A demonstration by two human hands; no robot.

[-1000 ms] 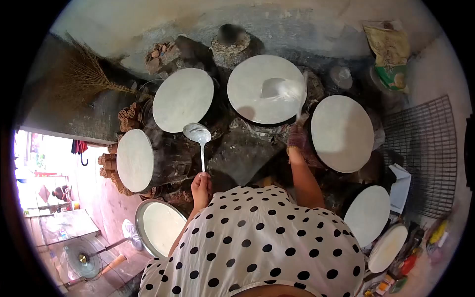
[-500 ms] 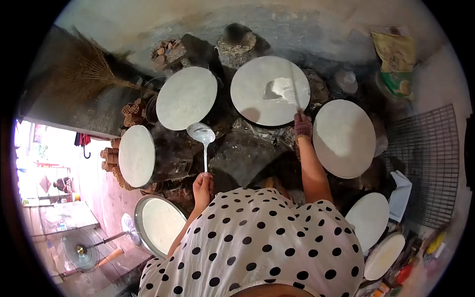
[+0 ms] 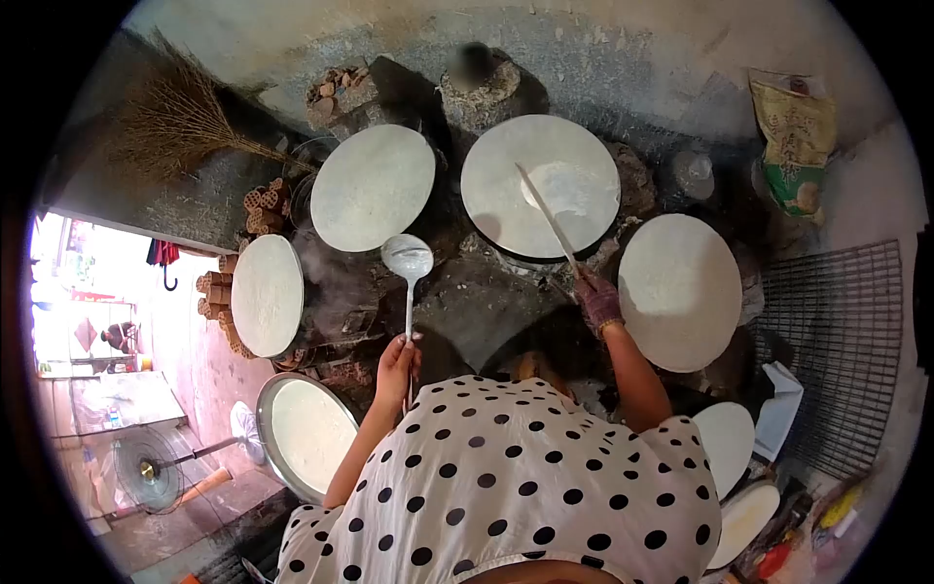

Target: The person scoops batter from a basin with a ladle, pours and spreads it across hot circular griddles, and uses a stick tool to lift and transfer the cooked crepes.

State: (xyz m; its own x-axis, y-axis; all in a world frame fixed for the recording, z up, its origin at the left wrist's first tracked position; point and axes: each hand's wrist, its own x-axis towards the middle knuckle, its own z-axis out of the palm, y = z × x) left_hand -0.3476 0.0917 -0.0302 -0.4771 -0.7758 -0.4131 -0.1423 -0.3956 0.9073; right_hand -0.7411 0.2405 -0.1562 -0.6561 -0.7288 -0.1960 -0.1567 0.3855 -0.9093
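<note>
My left hand (image 3: 396,362) is closed round the handle of a metal ladle (image 3: 408,258); the ladle's bowl, coated with white batter, hangs near the front edge of the left back griddle (image 3: 373,188). In a dark reddish glove, my right hand (image 3: 595,297) grips a long, thin, flat spreading stick (image 3: 547,212). The stick slants over the round back griddle (image 3: 496,185), across a patch of wet white batter (image 3: 581,188). Whether the stick's blade touches the batter is hard to tell.
More white-topped griddles stand at left (image 3: 268,297) and right (image 3: 679,292). A metal basin of white batter (image 3: 309,433) is by my left elbow. A twig broom (image 3: 185,122), stacked honeycomb briquettes (image 3: 216,292), a fan (image 3: 154,472), a wire rack (image 3: 842,355) and a sack (image 3: 793,146) surround the area.
My right hand has drawn back toward me, and the stick has swung from upright to slanting left across the griddle. The batter patch looks wider. My left hand still holds the ladle.
</note>
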